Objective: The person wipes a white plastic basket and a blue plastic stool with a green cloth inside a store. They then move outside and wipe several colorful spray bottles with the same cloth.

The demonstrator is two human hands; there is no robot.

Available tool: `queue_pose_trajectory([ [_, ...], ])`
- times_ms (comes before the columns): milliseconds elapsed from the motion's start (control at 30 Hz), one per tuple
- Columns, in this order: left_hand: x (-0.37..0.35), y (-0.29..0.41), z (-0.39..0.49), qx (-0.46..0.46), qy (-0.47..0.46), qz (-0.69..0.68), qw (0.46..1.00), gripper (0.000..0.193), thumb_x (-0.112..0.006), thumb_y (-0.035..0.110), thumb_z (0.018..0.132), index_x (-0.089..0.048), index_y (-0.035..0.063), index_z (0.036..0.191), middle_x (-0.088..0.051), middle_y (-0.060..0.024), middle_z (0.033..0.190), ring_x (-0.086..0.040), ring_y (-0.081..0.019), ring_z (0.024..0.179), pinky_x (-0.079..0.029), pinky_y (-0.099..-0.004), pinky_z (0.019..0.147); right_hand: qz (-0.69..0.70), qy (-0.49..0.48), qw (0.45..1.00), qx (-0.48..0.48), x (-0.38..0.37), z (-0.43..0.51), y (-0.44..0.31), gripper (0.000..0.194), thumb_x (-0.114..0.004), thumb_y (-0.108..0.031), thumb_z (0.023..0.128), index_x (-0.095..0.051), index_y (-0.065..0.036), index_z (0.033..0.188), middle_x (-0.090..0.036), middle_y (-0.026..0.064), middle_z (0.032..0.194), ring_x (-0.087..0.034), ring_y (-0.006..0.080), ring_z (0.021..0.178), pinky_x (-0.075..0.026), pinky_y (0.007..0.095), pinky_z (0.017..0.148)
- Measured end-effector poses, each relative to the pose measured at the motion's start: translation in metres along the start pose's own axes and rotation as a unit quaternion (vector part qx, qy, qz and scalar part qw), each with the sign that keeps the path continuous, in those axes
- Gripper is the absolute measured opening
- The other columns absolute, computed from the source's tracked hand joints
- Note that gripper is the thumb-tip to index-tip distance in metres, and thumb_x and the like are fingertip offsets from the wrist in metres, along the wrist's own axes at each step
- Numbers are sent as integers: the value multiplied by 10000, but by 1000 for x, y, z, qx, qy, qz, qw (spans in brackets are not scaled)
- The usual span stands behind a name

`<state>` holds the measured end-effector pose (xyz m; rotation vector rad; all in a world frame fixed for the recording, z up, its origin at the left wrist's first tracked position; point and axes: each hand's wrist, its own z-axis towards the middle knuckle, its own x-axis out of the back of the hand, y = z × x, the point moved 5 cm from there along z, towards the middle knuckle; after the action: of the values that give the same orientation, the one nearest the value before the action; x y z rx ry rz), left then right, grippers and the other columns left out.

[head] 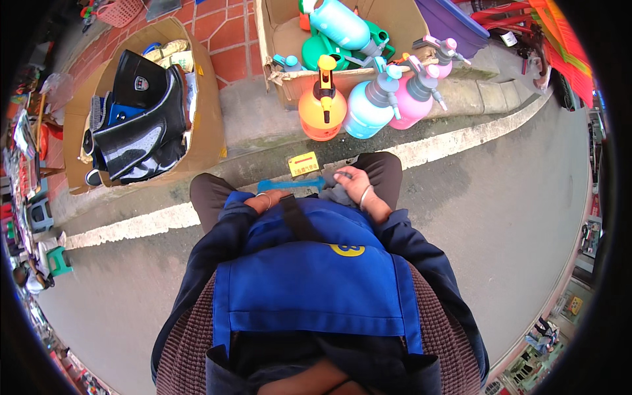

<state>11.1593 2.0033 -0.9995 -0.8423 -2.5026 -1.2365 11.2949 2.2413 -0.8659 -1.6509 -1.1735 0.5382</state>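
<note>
My right hand (351, 183) rests above my lap with its fingers closed on a grey cloth (336, 195), which hangs down in folds beside the knee. On the other side, my left hand (266, 201) lies at the top of a blue apron (306, 219). Its fingers are partly hidden, so what they hold does not show. Between the hands and just beyond them is a blue plastic edge (291, 185); the rest of that thing is covered. A dark strap (299, 219) crosses the apron near my left hand.
Pressure spray bottles stand along the kerb: orange (323, 111), blue (373, 106) and pink (414, 101). Behind them, a cardboard box (345, 78) holds watering cans. Another cardboard box (210, 113) at left holds black rubber boots (138, 133). A yellow sign (303, 164) lies on the ground.
</note>
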Motion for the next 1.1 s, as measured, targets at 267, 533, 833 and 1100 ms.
queue_pose_trajectory([
  [267,71,27,-61,175,226,-465,838,382,-658,304,853,-587,97,1165,-666,-92,988,-642,-209,851,-529,-349,695,150,-132,980,19,7,-45,-14,445,-539,88,774,-564,-31,1202,-616,33,1069,-561,109,993,-439,246,895],
  [533,266,201,-64,-73,347,-435,828,471,-590,355,898,-506,30,1227,-609,-104,1102,-608,-200,944,-523,-331,754,253,-88,961,-72,-8,-9,45,355,-531,104,820,-541,11,1162,-649,87,989,-643,182,872,-523,274,791],
  [833,311,240,8,180,419,-5,890,600,-695,539,696,-619,36,1016,-657,-183,968,-630,-330,936,-476,-411,843,216,-67,973,-46,-2,-2,58,339,-624,2,795,-594,1,1134,-667,69,953,-619,134,861,-498,262,795],
  [1100,308,236,20,181,299,-238,906,517,-723,367,685,-604,7,1038,-640,-125,777,-658,-254,774,-553,-375,657,206,-132,969,-27,12,-21,17,402,-641,-6,793,-573,-4,1189,-647,51,1033,-588,137,955,-464,266,867],
])
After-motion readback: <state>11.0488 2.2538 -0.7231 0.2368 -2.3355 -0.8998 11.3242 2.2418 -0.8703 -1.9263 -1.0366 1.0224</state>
